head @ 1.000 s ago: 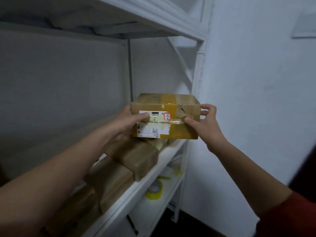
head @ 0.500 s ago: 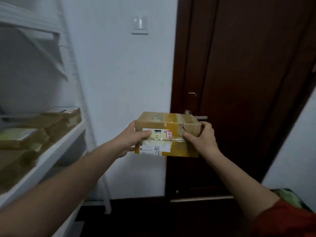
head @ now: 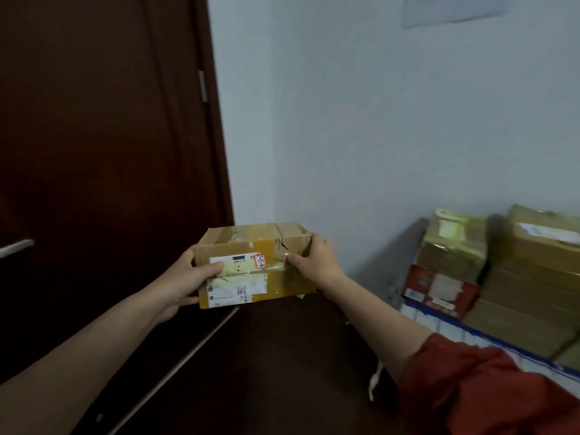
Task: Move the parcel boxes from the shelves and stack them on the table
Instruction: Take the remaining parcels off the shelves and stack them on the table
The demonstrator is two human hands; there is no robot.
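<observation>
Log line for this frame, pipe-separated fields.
phase: carry | left hand: grips parcel box, left end | right hand: grips right end | parcel box: airborne, before dark door | stacked boxes: at right, not reached

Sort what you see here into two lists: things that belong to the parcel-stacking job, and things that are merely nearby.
Part of the job:
parcel box
left hand, gripping it
right hand, gripping it
stacked boxes

Merely nearby:
dark door
door handle
wall sheet

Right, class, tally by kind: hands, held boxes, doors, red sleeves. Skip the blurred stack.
Hands: 2 (left hand, right hand)
Held box: 1
Door: 1
Red sleeve: 1
Total: 5
</observation>
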